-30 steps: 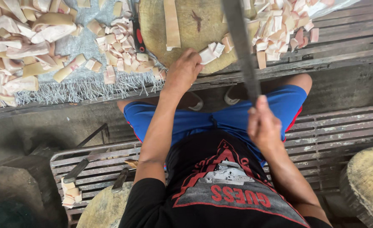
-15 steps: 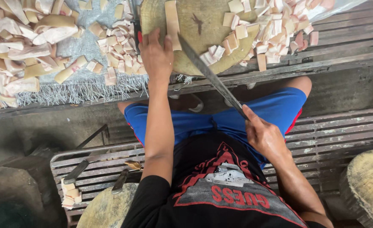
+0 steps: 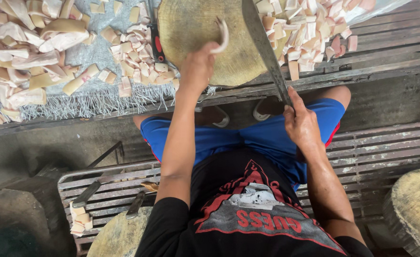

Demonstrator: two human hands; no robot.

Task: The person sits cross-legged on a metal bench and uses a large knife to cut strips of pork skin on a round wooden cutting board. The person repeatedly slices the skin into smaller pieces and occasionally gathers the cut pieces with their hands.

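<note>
Overhead, from the 1 head view only: left hand (image 3: 198,66) closed around the lower end of a pale curled strip (image 3: 222,35), lifted just above the round wooden chopping block (image 3: 195,43). Right hand (image 3: 301,124) wrapped shut around the handle of a long cleaver blade (image 3: 263,47), slanting up across the block's right edge.

Strip judged soft and limp, bending over under its own weight; probably light and somewhat slick, so best pinched near 1 end or laid flat and pressed with the fingertips well back from the blade. Cleaver judged heavy and stiff, safe only by the handle.

Heaps of cut pale pieces (image 3: 310,28) right of the block, more small pieces (image 3: 138,66) left of it, and long uncut strips (image 3: 24,62) far left on a grey fringed mat (image 3: 91,100). A red-and-black-handled tool (image 3: 156,43) beside the block's left rim. No packages, labels or signs in view; only red and grey print on the black shirt (image 3: 248,209). A second block (image 3: 417,204) at lower right.
</note>
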